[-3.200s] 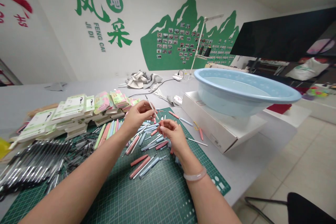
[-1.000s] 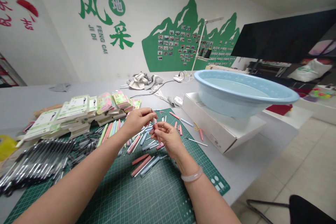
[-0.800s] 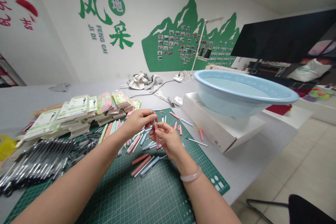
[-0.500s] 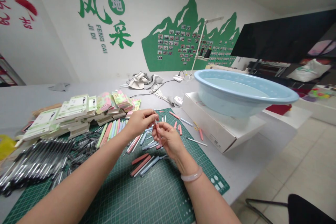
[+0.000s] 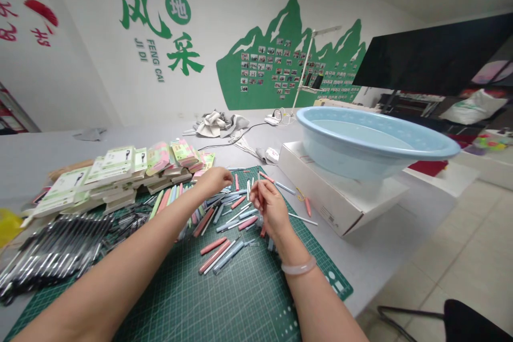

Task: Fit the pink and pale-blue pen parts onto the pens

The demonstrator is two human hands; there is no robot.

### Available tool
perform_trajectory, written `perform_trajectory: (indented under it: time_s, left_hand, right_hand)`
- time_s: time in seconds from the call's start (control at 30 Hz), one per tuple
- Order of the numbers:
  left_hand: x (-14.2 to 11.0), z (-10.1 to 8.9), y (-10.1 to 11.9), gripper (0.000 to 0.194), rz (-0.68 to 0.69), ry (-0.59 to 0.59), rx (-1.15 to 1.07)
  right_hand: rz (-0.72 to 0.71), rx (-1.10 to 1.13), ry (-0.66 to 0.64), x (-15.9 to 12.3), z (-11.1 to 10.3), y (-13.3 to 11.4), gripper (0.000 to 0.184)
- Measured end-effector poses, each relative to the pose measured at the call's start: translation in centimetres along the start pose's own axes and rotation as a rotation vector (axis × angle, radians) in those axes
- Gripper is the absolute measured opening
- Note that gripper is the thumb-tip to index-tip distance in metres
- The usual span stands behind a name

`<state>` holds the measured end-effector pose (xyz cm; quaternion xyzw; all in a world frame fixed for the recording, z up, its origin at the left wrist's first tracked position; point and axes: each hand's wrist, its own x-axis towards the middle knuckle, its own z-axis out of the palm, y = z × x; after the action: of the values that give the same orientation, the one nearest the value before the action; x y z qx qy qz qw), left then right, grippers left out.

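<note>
My right hand (image 5: 271, 207) pinches a slim pen refill (image 5: 258, 176) that points upward, its grey tip above the fingers. To the left, my left hand (image 5: 216, 180) hangs over the pen parts with curled fingers; whatever lies between them is hidden. Coral and blue pen barrels and white refills are scattered below on the green cutting mat (image 5: 232, 304). Closest to me, a coral barrel (image 5: 215, 256) lies beside a white refill and a blue barrel (image 5: 229, 257). A row of pastel pens (image 5: 166, 200) is partly behind my left forearm.
Many clear-barrelled black pens (image 5: 52, 251) are piled at left, with stacks of printed cards (image 5: 114, 163) behind them. A blue basin (image 5: 372, 141) sits on a white box (image 5: 340, 197) at right. Grey cloths (image 5: 220, 123) and a cable lie at the back.
My hands were together around a coral pen part; now they are apart. The left has moved left, the right a little right, holding an upright refill.
</note>
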<state>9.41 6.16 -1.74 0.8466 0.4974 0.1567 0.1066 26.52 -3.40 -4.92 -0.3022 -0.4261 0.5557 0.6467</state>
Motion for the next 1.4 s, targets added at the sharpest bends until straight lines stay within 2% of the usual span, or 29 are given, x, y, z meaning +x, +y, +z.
perform_trajectory:
  time_s: [0.07, 0.2, 0.4, 0.53, 0.67, 0.73, 0.83, 0.9, 1.07, 1.4]
  left_hand:
    - [0.8, 1.7, -0.8, 0.013, -0.017, -0.018, 0.054]
    - [1.4, 4.2, -1.1, 0.013, -0.049, -0.034, 0.101]
    - [2.0, 5.2, -1.2, 0.007, -0.099, -0.038, 0.02]
    - [2.4, 4.1, -1.0, 0.006, -0.127, -0.034, -0.149]
    - [1.4, 1.7, -0.3, 0.027, -0.116, -0.01, -0.401]
    - [0.4, 0.6, 0.4, 0.034, -0.108, 0.018, -0.651]
    - [-1.1, -0.9, 1.7, 0.033, -0.119, 0.041, -1.179]
    - [-1.8, -1.6, 2.6, 0.03, -0.128, 0.052, -1.359]
    - [-2.7, -2.7, 4.2, 0.027, -0.124, 0.093, -1.367]
    - [-2.9, -2.8, 4.7, 0.029, -0.1, 0.124, -1.258]
  right_hand:
    - [-0.005, -0.01, -0.01, 0.1, -0.1, 0.1, 0.025]
    - [-0.007, -0.028, -0.014, 0.1, -0.2, 0.2, 0.025]
    - [-0.003, -0.048, 0.027, 0.4, -0.5, 0.1, 0.026]
    - [0.006, -0.068, 0.01, 0.3, -0.3, 0.0, 0.028]
    - [0.042, -0.107, -0.005, 0.1, 0.0, 0.0, 0.028]
    - [0.054, -0.131, -0.024, 0.1, 0.2, 0.3, 0.028]
    - [0.055, -0.149, -0.053, 0.0, 0.4, 0.9, 0.026]
    - [0.05, -0.157, -0.064, -0.1, 0.5, 1.2, 0.025]
    - [0.05, -0.161, -0.077, -0.2, 0.5, 1.5, 0.023]
    - [0.031, -0.16, -0.071, -0.1, 0.5, 1.5, 0.026]
